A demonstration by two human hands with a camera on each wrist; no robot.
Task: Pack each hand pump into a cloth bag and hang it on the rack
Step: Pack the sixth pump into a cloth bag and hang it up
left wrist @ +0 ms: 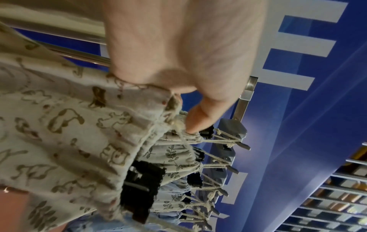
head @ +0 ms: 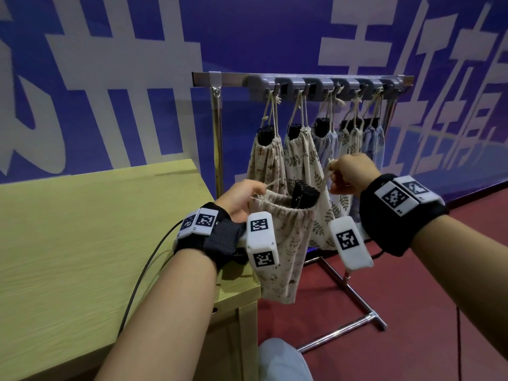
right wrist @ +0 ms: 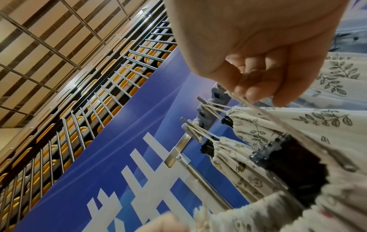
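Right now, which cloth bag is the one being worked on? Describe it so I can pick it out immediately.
Find the metal rack beside the wooden table; several filled bags hang from its hooks. The bag in progress is in front of them, off the hooks, held between the left hand and right hand by its drawstrings. Its mouth still gapes around a black pump.

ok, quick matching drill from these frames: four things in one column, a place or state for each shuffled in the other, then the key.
Things
1. left hand
2. right hand
3. black hand pump
4. leaf-print bag

Place or state
A. hanging from a rack hook
B. sticking out of the mouth of the held cloth bag
C. pinching the drawstring at the bag's table side
D. pinching the drawstring on the side away from the table

Pairs: 1-C, 2-D, 3-B, 4-A
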